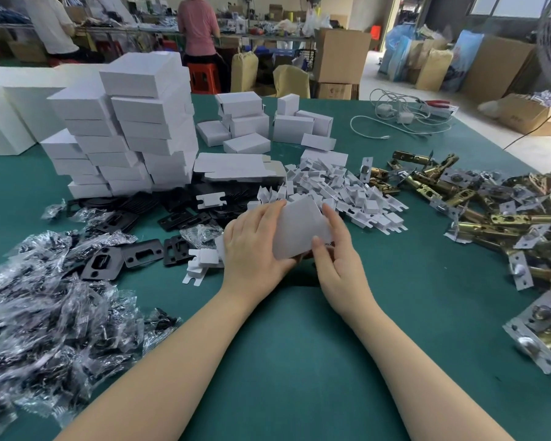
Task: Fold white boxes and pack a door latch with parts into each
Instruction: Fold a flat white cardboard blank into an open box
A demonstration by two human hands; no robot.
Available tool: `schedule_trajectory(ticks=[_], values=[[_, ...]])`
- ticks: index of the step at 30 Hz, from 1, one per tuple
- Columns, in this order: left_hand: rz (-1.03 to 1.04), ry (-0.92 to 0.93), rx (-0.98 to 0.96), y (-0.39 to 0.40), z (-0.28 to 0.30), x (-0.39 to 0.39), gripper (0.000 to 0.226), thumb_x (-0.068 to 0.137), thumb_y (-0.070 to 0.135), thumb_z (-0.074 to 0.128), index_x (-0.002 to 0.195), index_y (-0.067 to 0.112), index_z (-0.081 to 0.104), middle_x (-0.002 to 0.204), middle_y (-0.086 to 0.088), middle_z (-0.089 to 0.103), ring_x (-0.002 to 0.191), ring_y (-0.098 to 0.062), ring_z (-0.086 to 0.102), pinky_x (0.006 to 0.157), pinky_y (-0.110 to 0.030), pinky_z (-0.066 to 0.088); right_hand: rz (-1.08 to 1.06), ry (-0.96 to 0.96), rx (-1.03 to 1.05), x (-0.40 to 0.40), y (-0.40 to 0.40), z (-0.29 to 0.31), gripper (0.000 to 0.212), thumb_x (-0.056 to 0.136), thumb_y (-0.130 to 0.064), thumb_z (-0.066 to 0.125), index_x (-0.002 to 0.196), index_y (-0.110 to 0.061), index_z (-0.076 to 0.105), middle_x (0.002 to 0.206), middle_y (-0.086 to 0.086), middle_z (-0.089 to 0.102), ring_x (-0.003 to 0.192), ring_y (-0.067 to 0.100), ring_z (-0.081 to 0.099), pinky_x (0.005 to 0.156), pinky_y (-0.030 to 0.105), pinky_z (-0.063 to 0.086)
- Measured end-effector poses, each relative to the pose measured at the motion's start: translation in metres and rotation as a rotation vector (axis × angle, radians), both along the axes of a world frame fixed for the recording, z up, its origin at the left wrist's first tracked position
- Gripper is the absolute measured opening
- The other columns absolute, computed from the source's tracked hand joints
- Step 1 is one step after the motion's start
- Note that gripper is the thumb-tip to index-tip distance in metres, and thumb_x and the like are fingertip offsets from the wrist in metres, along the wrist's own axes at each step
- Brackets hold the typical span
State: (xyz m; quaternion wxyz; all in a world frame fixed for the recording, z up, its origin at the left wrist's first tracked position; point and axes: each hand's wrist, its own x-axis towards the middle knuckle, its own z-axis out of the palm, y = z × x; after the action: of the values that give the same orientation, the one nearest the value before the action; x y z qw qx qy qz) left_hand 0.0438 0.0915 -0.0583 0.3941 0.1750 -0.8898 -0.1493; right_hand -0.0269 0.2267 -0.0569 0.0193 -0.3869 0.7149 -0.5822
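Both hands, left hand (255, 246) and right hand (334, 249), hold a white box (303, 230) just above the bench (283, 345), fingers clamped on its sides, probably to steady it for folding; latches (477, 202) lie nearby.

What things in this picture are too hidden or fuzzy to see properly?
- Head view: the white box is blurred, and the left hand and right hand cover its sides, so whether anything is inside cannot be told.
- Head view: the plastic bags are crinkled and shiny; their small parts are unclear, and the left edge cuts the pile.
- Head view: the door latches run off the right edge.
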Motion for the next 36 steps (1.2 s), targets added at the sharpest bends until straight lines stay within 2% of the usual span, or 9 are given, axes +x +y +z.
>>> schedule_trajectory(ticks=[6,11,16,19,22,24,30,33,36], values=[[-0.028,0.04,0.102,0.002,0.003,0.002,0.089,0.063,0.044,0.086,0.139,0.017,0.049,0.133,0.0,0.056,0.123,-0.025,0.05,0.105,-0.042,0.032,-0.092,0.076,-0.173,-0.001,0.0,-0.002,0.046,0.09,-0.026,0.061,0.124,-0.054,0.051,0.071,-0.017,0.059,0.059,0.002,0.054,0.066,0.01,0.043],[-0.01,0.037,0.075,0.002,0.007,0.002,0.086,0.062,0.049,0.086,0.134,0.014,0.055,0.127,-0.003,0.06,0.115,-0.028,0.057,0.097,-0.045,0.042,-0.093,0.113,-0.138,-0.006,0.003,-0.003,0.045,0.09,-0.019,0.065,0.126,-0.042,0.053,0.091,-0.028,0.063,0.073,-0.004,0.061,0.076,0.006,0.042],[-0.014,0.054,0.116,0.001,0.006,0.003,0.085,0.06,0.04,0.085,0.134,0.013,0.053,0.127,-0.004,0.059,0.116,-0.029,0.055,0.099,-0.039,0.035,-0.005,0.189,-0.081,-0.001,0.001,-0.002,0.057,0.092,-0.017,0.059,0.134,-0.051,0.042,0.141,-0.027,0.041,0.133,-0.007,0.042,0.097,0.014,0.045],[0.022,0.08,0.137,0.001,0.006,0.003,0.09,0.06,0.038,0.089,0.137,0.012,0.051,0.131,-0.006,0.058,0.121,-0.029,0.053,0.102,-0.042,0.035,0.014,0.296,0.065,0.001,0.0,-0.002,0.083,0.085,-0.006,0.051,0.141,-0.062,0.026,0.156,-0.026,0.02,0.134,-0.001,0.039,0.081,0.026,0.052],[-0.014,0.079,0.106,0.006,0.008,0.002,0.097,0.06,0.04,0.09,0.141,0.008,0.047,0.132,-0.01,0.058,0.121,-0.03,0.054,0.1,-0.04,0.036,-0.163,0.615,0.167,0.0,-0.002,0.005,0.095,0.066,0.016,0.059,0.146,-0.03,0.036,0.16,0.003,0.02,0.115,0.033,0.056,0.061,0.035,0.053],[-0.126,0.033,0.072,0.012,0.008,0.002,0.1,0.064,0.043,0.085,0.145,0.005,0.041,0.136,-0.011,0.056,0.124,-0.031,0.054,0.102,-0.044,0.038,-0.251,0.738,0.175,-0.002,-0.001,0.007,0.083,0.059,0.019,0.072,0.134,-0.013,0.057,0.147,0.024,0.039,0.107,0.045,0.061,0.068,0.042,0.057],[-0.353,0.016,0.268,0.01,0.004,0.007,0.058,0.086,0.051,0.046,0.14,0.029,0.048,0.135,0.007,0.058,0.12,-0.008,0.056,0.099,-0.036,0.048,-0.475,0.411,0.344,-0.026,0.015,0.001,0.064,0.07,0.009,0.067,0.13,-0.014,0.062,0.138,0.016,0.042,0.124,0.036,0.042,0.103,0.039,0.037],[-0.426,0.137,0.548,0.005,0.002,0.006,0.044,0.087,0.049,0.047,0.129,0.039,0.05,0.127,0.023,0.058,0.114,-0.004,0.059,0.093,-0.037,0.053,-0.49,0.187,0.187,-0.036,0.019,-0.001,0.049,0.073,0.007,0.066,0.118,-0.011,0.068,0.125,0.01,0.051,0.121,0.027,0.044,0.099,0.021,0.03],[-0.494,0.232,0.748,0.004,0.001,0.004,0.066,0.082,0.05,0.058,0.14,0.05,0.026,0.142,0.022,0.044,0.115,-0.008,0.061,0.087,-0.02,0.051,-0.399,0.124,0.093,-0.035,0.017,-0.003,0.023,0.078,-0.011,0.077,0.099,-0.016,0.067,0.097,-0.002,0.061,0.092,0.008,0.051,0.078,0.021,0.038]])
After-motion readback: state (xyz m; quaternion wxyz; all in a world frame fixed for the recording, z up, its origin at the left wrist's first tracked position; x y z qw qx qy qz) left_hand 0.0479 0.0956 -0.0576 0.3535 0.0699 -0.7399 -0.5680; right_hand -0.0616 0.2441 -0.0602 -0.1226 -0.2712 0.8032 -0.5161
